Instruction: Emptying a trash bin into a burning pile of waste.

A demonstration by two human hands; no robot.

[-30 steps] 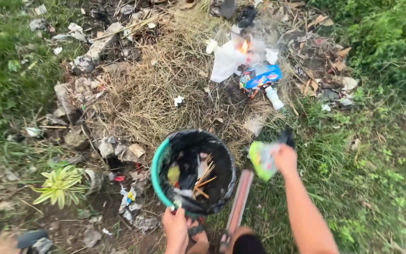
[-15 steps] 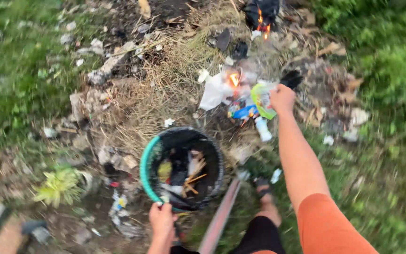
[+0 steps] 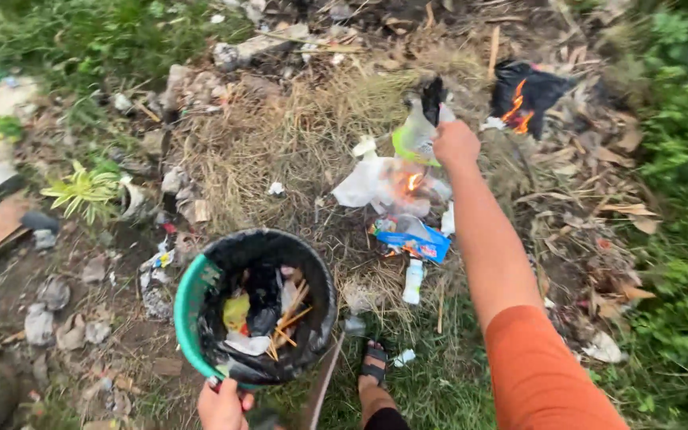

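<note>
Green bin (image 3: 193, 306), lined with a black bag and partly filled with wrappers and thin wooden sticks, stands on the dirt at the bottom of the view, just in front of the person. The left hand (image 3: 223, 404) is closed on its near rim, fingers curled over the edge. Beside the bin, to the right, a sandalled foot (image 3: 373, 368) rests on the grass, and a long reddish handle (image 3: 322, 382) leans between the two.

Past the bin lies a white plastic bottle (image 3: 413, 280), and just beyond it a blue wrapper (image 3: 409, 237) with small flames at its edge. Farther on, a heap of white plastic (image 3: 380, 183) burns with a little orange flame in its middle.

The right arm, in an orange sleeve (image 3: 547, 374), stretches out over this heap. The right hand (image 3: 455, 143) is closed on a crumpled green and clear plastic wrapper (image 3: 416, 139), held above the burning white plastic.

Dry straw (image 3: 280, 151) spreads under and to the left of the fire. Farther right, a black plastic bag (image 3: 531, 91) burns with orange flames among dead leaves. Green grass borders the rubbish on both sides.
</note>
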